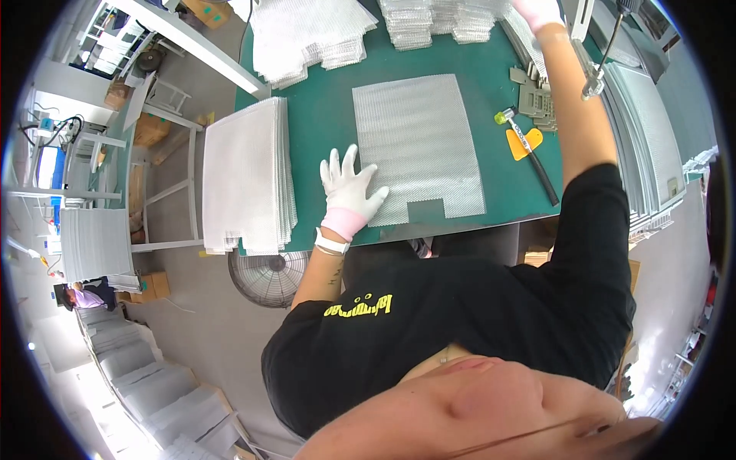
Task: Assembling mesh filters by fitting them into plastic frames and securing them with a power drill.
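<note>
Mesh sheet [418, 142] is lying flat on the green surface [320, 115]; left hand [350, 189] is resting across its left edge, fingers spread wide; right hand [539, 11] is getting cropped, can't tell its fingers. I'm judging it light, springy, crease-prone, so favouring opposite side edges.

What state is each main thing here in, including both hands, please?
Mesh sheet: flat on the green table, near edge notched
Left hand: gloved, open, touching the sheet's left edge
Right hand: gloved, partly out of frame, grip unclear
Left mesh stack: piled flat
Yellow scraper: flat, partly covered
Hammer: lying across the scraper
Floor fan: running or not, unclear
</note>
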`<state>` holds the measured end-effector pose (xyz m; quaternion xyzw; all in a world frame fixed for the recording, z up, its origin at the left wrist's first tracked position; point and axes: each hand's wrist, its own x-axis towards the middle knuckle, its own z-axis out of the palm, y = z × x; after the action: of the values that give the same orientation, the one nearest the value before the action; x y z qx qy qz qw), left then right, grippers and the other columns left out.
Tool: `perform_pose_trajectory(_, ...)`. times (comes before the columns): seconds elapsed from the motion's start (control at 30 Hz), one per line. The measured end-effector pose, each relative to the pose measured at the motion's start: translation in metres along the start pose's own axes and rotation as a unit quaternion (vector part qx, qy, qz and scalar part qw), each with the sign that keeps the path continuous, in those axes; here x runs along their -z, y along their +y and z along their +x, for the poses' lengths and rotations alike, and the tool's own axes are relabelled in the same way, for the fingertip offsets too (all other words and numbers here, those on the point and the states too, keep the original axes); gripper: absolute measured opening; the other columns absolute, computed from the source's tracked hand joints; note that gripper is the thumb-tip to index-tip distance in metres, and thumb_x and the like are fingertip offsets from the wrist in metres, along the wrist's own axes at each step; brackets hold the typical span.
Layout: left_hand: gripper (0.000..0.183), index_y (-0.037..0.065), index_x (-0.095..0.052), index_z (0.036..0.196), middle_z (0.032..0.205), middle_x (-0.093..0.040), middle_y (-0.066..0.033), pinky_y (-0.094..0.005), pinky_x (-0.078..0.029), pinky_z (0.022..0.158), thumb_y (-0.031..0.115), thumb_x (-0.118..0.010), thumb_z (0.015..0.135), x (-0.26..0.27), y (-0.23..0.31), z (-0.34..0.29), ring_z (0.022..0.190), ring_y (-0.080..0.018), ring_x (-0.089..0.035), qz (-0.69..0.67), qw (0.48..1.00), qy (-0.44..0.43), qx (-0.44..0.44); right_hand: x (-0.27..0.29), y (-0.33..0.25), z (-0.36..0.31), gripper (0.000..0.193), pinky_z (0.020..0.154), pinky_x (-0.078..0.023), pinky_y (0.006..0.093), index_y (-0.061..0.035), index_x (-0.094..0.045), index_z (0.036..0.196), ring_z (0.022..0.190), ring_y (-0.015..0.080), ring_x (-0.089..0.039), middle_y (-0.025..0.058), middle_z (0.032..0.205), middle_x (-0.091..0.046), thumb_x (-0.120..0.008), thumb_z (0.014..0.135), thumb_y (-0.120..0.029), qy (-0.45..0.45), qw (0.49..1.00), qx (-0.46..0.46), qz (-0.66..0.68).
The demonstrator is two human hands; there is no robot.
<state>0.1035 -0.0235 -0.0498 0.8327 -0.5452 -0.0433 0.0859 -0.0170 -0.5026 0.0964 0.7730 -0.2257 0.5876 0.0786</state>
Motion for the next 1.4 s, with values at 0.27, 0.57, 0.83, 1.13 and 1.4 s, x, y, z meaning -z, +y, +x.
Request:
perform_pose_trajectory(0.27,0.059,0.001,-0.051,0.140,0.146,-0.049,-0.0253,-0.0474,-0.031,0.117,0.028,-0.068,0.090,0.118,0.012,0.167,0.139,-0.0389,-0.043,-0.184,0.930,0.264,-0.181,-0.031,-0.040,0.037,0.051,0.094,-0.053,0.0471,-0.0030,-0.070,0.116,0.108,0.0399,-0.067,0.0268,0.112,-0.069,-0.059,0.089,-0.045,-0.426,0.878,-0.120,-0.182)
perform_pose_trajectory(0.57,0.070,-0.010,-0.037,0.144,0.140,-0.050,-0.0346,-0.0490,-0.044,0.107,0.035,-0.050,0.093,0.145,0.052,0.371,0.124,-0.0479,-0.055,-0.123,0.972,0.180,0.083,-0.045,-0.036,0.056,0.037,0.085,-0.054,0.0402,-0.0023,-0.068,0.112,0.095,0.0287,-0.069,0.0189,0.103,-0.072,-0.060,0.092,-0.032,-0.260,0.956,-0.135,0.028)
perform_pose_trajectory(0.83,0.061,-0.008,-0.049,0.134,0.124,-0.062,-0.0315,-0.0503,-0.051,0.094,0.031,-0.064,0.089,0.179,-0.010,0.397,0.110,-0.0422,-0.064,-0.146,0.935,0.322,0.030,-0.064,-0.001,0.078,0.032,0.080,-0.054,0.0363,-0.0024,-0.065,0.116,0.089,0.0222,-0.067,0.0133,0.100,-0.071,-0.062,0.092,-0.024,-0.020,0.922,-0.097,0.373)
perform_pose_trajectory(1.13,0.049,-0.005,-0.053,0.135,0.138,-0.055,-0.0235,-0.0406,-0.050,0.097,0.017,-0.068,0.093,0.160,-0.038,0.355,0.121,-0.0309,-0.058,-0.191,0.837,0.495,-0.135,0.051,-0.053,0.019,0.034,0.076,-0.052,0.0345,-0.0034,-0.060,0.122,0.085,0.0178,-0.061,0.0079,0.097,-0.065,-0.063,0.091,-0.016,-0.139,0.904,-0.177,0.365)
perform_pose_trajectory(1.4,0.051,-0.004,-0.050,0.141,0.147,-0.049,-0.0255,-0.0422,-0.038,0.114,0.017,-0.063,0.096,0.134,0.022,0.171,0.138,-0.0365,-0.045,-0.260,0.813,0.481,-0.202,0.146,-0.134,-0.029,0.039,0.072,-0.052,0.0382,-0.0039,-0.057,0.126,0.082,0.0205,-0.062,0.0081,0.092,-0.061,-0.063,0.089,-0.013,-0.220,0.912,-0.225,0.264)
